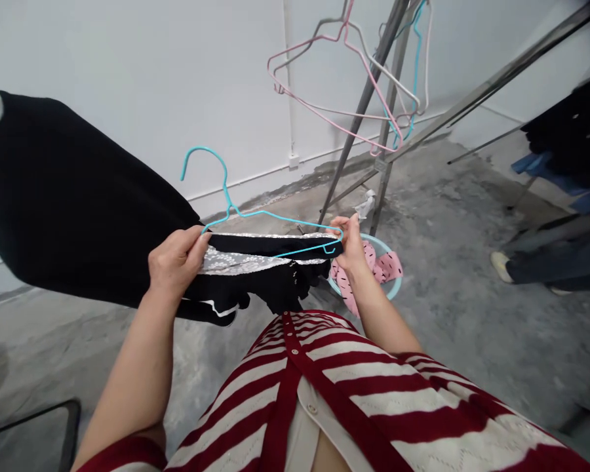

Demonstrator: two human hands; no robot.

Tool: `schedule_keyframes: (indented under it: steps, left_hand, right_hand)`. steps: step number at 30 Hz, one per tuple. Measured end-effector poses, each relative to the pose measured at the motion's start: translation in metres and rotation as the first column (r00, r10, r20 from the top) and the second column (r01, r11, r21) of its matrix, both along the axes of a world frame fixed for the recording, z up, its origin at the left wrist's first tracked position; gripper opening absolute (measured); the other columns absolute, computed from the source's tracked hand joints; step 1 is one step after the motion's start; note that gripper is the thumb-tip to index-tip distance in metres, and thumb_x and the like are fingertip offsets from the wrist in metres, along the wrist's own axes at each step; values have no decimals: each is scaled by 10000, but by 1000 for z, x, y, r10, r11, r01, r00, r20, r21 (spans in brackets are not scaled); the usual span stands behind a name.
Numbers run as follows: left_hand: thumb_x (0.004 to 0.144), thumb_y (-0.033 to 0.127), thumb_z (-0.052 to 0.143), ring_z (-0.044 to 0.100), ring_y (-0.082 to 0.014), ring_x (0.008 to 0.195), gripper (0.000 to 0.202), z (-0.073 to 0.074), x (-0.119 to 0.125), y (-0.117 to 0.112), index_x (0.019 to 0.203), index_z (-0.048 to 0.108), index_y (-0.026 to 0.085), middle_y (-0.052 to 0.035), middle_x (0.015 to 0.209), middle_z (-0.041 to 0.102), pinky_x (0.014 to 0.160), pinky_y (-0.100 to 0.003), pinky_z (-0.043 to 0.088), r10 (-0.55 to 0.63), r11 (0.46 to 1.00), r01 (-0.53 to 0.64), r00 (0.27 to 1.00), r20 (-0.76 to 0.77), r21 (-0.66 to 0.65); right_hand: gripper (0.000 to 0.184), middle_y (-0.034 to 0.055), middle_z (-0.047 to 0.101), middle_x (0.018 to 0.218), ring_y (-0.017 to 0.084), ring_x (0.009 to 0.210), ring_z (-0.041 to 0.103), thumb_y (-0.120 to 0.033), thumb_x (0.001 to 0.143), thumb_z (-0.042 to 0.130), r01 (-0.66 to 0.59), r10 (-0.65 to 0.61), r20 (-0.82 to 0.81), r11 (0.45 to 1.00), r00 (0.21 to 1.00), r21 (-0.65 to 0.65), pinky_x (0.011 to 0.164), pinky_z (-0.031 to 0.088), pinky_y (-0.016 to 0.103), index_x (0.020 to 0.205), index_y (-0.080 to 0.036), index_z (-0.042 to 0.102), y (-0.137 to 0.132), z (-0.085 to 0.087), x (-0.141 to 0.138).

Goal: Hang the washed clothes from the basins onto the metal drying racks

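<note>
A light-blue wire hanger (265, 212) lies across the waist-height space in front of me, its hook pointing up and to the left. Its lower part runs along a black garment with white lace trim (270, 282). My left hand (177, 262) is closed, thumb on top, pinching the garment's left side and the hanger's left end. At the other end, my right hand (348, 246) has its fingers curled around the garment's edge by the hanger's right tip; its fingertips are partly hidden.
Dark clothing with white stripes (73, 196) hangs at left. Pink and grey hangers (334, 39) hang from a metal rack (368, 92). Below stands a light-blue basin (396, 288) with pink spotted cloth (368, 269). Another person's legs (545, 262) show at right.
</note>
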State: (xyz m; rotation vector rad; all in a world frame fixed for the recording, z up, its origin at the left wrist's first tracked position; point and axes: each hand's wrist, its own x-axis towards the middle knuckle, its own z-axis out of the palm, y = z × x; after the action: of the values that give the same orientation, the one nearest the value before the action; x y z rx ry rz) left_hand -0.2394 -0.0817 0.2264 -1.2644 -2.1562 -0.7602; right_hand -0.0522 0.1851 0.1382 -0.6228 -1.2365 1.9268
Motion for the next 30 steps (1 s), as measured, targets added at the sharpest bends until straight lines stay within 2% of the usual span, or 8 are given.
schedule_keyframes:
  steps: [4, 9, 14, 17, 21, 23, 26, 30]
  left_hand:
    - [863, 402, 499, 648, -160, 767, 262, -16, 12, 19, 958, 661, 220, -24, 873, 704, 703, -249, 495, -77, 997, 81, 984, 162, -20]
    - [870, 407, 482, 648, -150, 743, 281, -12, 22, 28, 909, 673, 204, -24, 848, 707, 698, -242, 500, -192, 976, 212, 947, 259, -53]
    - [877, 371, 497, 597, -132, 636, 223, -2, 15, 18, 889, 680, 244, -4, 700, 643, 597, -227, 442, -171, 978, 177, 983, 69, -110]
    - [883, 373, 485, 578, -138, 617, 241, -13, 19, 18, 919, 692, 255, -16, 680, 619, 522, -229, 372, -93, 973, 74, 993, -77, -218]
    - [900, 380, 444, 523, -145, 540, 304, -40, 38, 36, 1004, 695, 244, -40, 638, 577, 459, -257, 273, 60, 952, -107, 984, -168, -288]
    - [910, 375, 429, 519, -148, 540, 324, -53, 46, 45, 1029, 691, 227, -44, 622, 562, 460, -259, 278, 95, 956, -137, 982, -165, -260]
    - [917, 343, 439, 548, -144, 598, 299, -61, 51, 45, 1002, 692, 208, -41, 632, 583, 520, -237, 358, 80, 990, -93, 990, -117, -103]
    - [885, 303, 520, 534, -110, 588, 202, -52, 43, 24, 914, 686, 190, -13, 663, 614, 583, -219, 424, -41, 988, 37, 999, 26, 152]
  right_hand:
    - [545, -14, 495, 546, 95, 491, 445, -727, 744, 465, 147, -148, 75, 989, 986, 14, 476, 357, 234, 621, -197, 494, -4, 0, 4]
    - [441, -25, 507, 569, 89, 504, 460, -624, 719, 578, -5, 8, 61, 999, 998, -50, 478, 363, 225, 647, -191, 543, 4, -12, 15]
    - [330, -42, 591, 733, 88, 615, 519, -288, 544, 744, -224, 227, 39, 973, 973, -54, 571, 410, 217, 828, -209, 593, 20, -22, 32]
    - [287, -47, 576, 717, 78, 638, 498, -180, 502, 704, -69, 63, 108, 996, 992, 49, 615, 401, 210, 771, -185, 602, 20, -25, 26]
    - [200, -36, 554, 696, 89, 632, 479, -217, 586, 647, 149, -179, 128, 964, 975, 219, 617, 400, 225, 776, -184, 593, -3, -27, 10]
    - [182, -17, 561, 714, 105, 647, 493, -267, 662, 623, 95, -156, 144, 927, 977, 362, 607, 411, 237, 827, -193, 602, -23, -26, 8]
    - [223, 24, 602, 805, 150, 761, 545, -344, 721, 623, -50, -68, 183, 819, 981, 571, 647, 453, 270, 902, -213, 634, -44, -19, 17]
    - [315, 72, 608, 1036, 206, 966, 557, -380, 716, 667, -28, -98, 156, 759, 983, 651, 759, 489, 334, 999, -245, 638, -25, 1, 45]
